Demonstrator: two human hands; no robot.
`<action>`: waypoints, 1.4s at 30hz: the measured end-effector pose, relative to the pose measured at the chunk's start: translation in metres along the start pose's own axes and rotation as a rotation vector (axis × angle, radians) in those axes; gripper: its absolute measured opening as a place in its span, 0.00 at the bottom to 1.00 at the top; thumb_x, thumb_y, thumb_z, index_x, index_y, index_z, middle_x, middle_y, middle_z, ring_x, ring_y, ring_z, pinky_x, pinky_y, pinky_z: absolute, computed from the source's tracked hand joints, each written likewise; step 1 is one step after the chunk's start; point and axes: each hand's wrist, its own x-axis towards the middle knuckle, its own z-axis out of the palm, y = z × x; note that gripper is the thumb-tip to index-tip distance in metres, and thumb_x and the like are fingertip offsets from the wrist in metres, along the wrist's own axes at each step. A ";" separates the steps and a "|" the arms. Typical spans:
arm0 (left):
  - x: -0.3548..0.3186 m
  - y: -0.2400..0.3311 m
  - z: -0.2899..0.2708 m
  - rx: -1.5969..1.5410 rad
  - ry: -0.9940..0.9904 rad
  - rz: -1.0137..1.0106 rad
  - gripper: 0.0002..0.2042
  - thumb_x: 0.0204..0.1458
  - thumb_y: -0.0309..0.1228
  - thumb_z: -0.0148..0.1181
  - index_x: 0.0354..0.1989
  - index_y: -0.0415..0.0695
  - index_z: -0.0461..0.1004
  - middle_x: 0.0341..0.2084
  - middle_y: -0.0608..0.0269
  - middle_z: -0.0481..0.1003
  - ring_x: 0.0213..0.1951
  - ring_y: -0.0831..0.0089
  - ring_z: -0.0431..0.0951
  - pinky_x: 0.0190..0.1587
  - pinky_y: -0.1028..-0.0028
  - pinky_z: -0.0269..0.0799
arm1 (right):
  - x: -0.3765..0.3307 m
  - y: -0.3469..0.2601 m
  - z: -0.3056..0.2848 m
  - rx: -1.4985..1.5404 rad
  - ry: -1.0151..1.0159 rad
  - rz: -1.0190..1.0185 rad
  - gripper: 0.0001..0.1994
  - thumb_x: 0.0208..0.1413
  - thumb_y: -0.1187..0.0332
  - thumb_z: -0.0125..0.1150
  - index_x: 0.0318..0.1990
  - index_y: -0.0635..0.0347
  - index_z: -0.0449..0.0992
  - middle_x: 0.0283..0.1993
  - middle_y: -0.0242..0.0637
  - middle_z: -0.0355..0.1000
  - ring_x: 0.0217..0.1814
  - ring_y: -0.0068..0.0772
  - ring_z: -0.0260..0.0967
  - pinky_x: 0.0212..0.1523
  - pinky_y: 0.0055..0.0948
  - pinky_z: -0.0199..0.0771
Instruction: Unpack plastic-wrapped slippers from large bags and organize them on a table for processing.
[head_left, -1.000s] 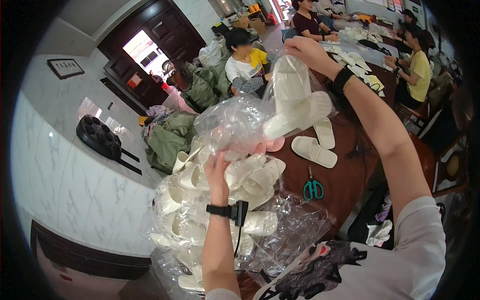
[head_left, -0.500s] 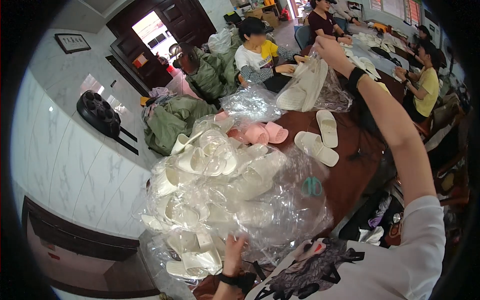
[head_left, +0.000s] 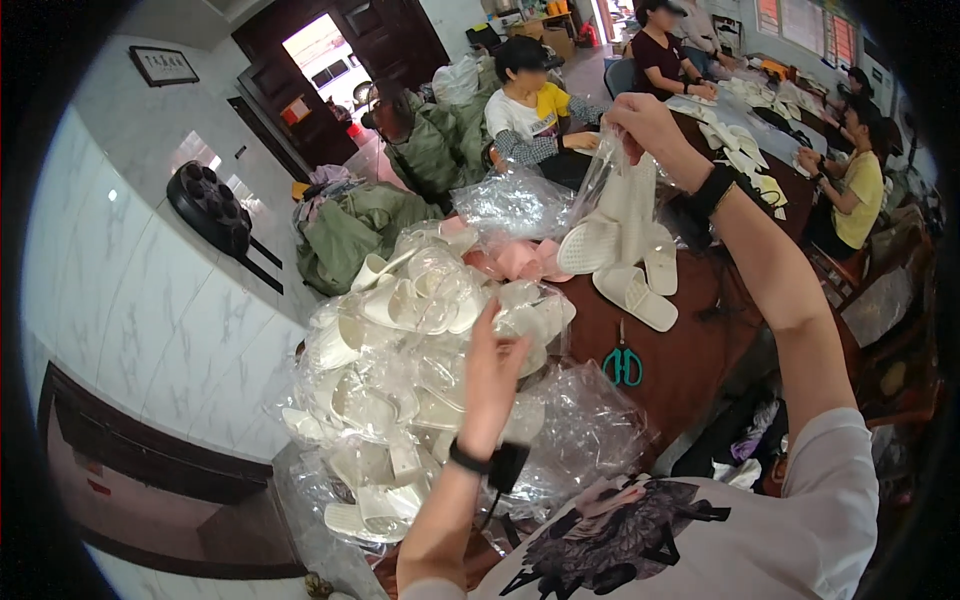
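Note:
High up at the right, my right hand (head_left: 650, 130) pinches the top of a clear plastic bag. White slippers (head_left: 612, 225) hang inside it, soles showing. My left hand (head_left: 492, 370) is raised over the pile, fingers apart and holding nothing that I can see. Beneath and around it lies a heap of white slippers (head_left: 370, 405) in clear bags. Beyond the heap sit pink slippers (head_left: 525, 260). Below the hanging bag, a loose pair of white slippers (head_left: 637, 298) lies on the brown table (head_left: 690, 350).
Green-handled scissors (head_left: 622, 367) lie on the table beside crumpled clear plastic (head_left: 590, 420). More clear plastic (head_left: 515, 205) is at the far side. Green sacks (head_left: 360, 235) stand at the left. Several people work at the far tables; one person (head_left: 530, 115) sits nearest, across from me.
My left hand has risen from the near edge of the heap to above its middle. The bag in my right hand has shifted slightly left and down. The scissors are now uncovered by plastic.

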 end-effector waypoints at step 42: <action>-0.023 -0.030 -0.062 -0.231 -0.366 0.064 0.06 0.56 0.21 0.55 0.39 0.37 0.77 0.43 0.60 0.76 0.46 0.71 0.75 0.51 0.74 0.68 | -0.197 0.011 0.027 0.006 0.134 -0.317 0.19 0.46 0.72 0.67 0.46 0.62 0.70 0.47 0.32 0.68 0.58 0.30 0.63 0.60 0.31 0.59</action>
